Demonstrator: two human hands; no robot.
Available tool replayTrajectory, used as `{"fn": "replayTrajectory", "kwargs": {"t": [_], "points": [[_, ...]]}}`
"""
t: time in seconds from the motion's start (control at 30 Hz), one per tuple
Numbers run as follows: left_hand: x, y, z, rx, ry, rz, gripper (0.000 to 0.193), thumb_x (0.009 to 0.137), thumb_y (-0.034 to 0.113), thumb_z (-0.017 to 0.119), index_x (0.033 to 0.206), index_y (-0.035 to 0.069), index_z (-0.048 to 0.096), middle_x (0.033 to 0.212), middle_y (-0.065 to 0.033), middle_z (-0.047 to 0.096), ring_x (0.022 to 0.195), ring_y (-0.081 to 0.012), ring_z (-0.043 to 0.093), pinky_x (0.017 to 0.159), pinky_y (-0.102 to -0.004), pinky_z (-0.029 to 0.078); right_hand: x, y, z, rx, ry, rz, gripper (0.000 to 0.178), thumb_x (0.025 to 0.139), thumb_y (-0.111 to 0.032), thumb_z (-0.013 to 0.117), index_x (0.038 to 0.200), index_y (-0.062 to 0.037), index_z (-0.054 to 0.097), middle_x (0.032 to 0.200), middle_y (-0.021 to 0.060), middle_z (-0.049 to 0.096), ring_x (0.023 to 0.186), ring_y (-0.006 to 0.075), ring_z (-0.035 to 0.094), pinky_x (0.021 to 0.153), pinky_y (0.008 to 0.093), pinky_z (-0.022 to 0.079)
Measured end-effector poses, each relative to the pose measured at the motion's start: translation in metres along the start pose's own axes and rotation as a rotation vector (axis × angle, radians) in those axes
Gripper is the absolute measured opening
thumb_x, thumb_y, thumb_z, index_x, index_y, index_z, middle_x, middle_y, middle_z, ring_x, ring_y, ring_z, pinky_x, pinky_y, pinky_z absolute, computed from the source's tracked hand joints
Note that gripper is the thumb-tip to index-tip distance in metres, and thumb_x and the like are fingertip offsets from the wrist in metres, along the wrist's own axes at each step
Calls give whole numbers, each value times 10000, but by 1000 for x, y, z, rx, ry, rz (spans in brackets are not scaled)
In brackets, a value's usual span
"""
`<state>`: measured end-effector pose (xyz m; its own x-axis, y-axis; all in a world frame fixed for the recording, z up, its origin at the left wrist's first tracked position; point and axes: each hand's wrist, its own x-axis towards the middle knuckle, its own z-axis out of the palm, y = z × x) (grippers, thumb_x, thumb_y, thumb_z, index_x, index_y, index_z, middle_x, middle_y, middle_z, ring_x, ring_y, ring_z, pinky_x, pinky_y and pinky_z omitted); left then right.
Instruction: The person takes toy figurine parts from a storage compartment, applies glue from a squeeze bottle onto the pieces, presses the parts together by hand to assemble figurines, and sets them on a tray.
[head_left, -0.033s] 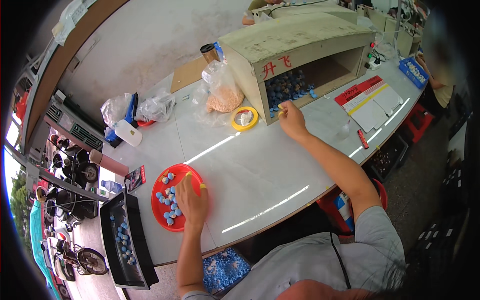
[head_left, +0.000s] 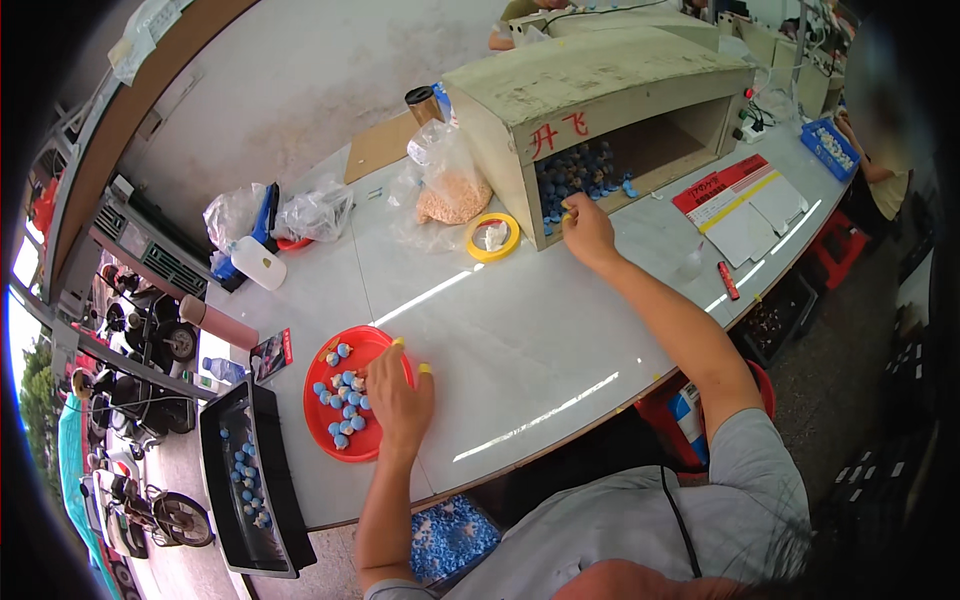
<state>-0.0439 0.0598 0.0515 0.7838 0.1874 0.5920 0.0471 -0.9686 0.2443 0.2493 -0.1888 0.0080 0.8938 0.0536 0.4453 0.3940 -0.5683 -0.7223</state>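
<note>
Big pale box (head_left: 590, 75): the right hand (head_left: 590, 234) curls at its mouth, contents impossible to tell. Red tray (head_left: 372, 338): the left hand (head_left: 400, 402) covers its rim, thumb and finger parted, now shifted rightward, baring more blue balls (head_left: 336, 401) inside. Black bin (head_left: 287, 470) alongside; yellow ring (head_left: 512, 238) beyond.

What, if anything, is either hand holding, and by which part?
Cannot tell: left hand over red tray, right hand at mouth of box; anything held can't be made out.
</note>
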Motion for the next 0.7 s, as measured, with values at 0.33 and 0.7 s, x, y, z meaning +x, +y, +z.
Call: {"fn": "replayTrajectory", "kwargs": {"t": [0.33,0.7], "points": [[-4,36,66,-332,-91,97,373,751,58,693,1101,-11,582,1045,-165,638,984,-333,585,834,-415,456,94,28,15,-603,-369,-352,550,716,-23,618,1253,-137,579,1219,177,598,1112,336,582,918,413,490],[-6,38,67,-949,-211,-458,358,862,61,652,1169,-66,516,1086,-161,645,940,-189,628,802,-300,500,-33,-16,-26,173,-134,-113,349,777,0,655,1116,-26,574,970,117,632,832,238,645,713,334,530]]}}
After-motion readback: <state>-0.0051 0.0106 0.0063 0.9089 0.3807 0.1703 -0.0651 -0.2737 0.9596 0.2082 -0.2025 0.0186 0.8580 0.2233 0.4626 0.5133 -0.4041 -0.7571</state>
